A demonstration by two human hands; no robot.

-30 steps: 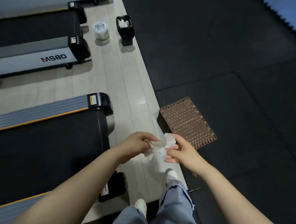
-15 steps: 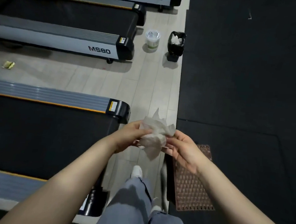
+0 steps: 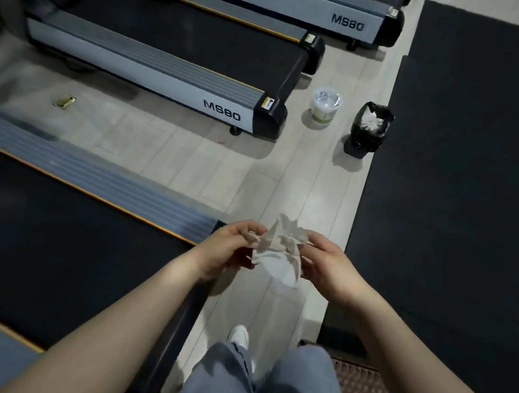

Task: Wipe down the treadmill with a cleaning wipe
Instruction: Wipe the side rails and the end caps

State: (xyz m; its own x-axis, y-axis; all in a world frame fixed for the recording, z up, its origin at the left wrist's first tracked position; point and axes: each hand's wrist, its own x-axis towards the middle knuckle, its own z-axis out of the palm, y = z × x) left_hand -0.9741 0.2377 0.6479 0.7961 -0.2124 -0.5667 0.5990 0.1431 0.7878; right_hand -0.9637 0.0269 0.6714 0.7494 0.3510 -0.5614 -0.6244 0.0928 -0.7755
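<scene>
The crumpled wipe [image 3: 280,249] hangs between the left hand [image 3: 230,250] and right hand [image 3: 324,262], both pinching its edges.

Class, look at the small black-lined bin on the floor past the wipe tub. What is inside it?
The black-lined bin holds crumpled white material at its open top, probably used wipes. Whatever lies beneath that is hidden by the black liner and the top layer. The wipe tub stands apart, left of it.

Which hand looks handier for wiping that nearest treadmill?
Probably the left hand: it hangs over the treadmill edge, while the right hand is over the floor. Both pinch the wipe.
</scene>
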